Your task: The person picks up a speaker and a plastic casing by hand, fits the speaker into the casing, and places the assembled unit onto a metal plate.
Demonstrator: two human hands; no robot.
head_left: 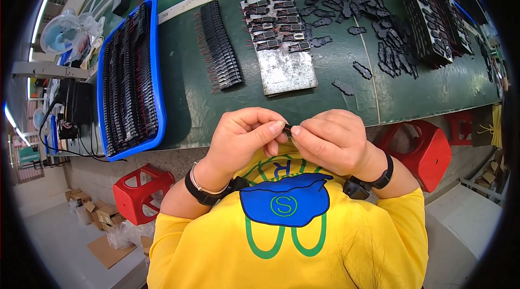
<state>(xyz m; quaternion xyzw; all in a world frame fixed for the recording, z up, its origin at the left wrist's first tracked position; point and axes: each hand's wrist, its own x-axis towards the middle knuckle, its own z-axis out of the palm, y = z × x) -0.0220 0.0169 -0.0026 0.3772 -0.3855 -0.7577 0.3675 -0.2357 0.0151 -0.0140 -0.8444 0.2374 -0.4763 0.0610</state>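
Observation:
My left hand (241, 135) and my right hand (337, 137) meet in front of my chest, just off the near edge of the table. A small black part (287, 127) is pinched between the fingertips of both; the fingers hide most of it, so its exact kind does not show. Beyond my hands lies a silvery metal plate (287, 72), its far portion carrying several small black rectangular components (269, 45) with red wires. To its left is a close-packed row of black pieces (219, 45) with thin reddish wires.
A blue tray (161, 105) with long rows of black wired parts stands at the left. Flat black pieces (390, 45) are scattered at the far right, beside upright stacked racks (425, 24). Red stools (142, 194) stand below the table edge; a fan (60, 34) is far left.

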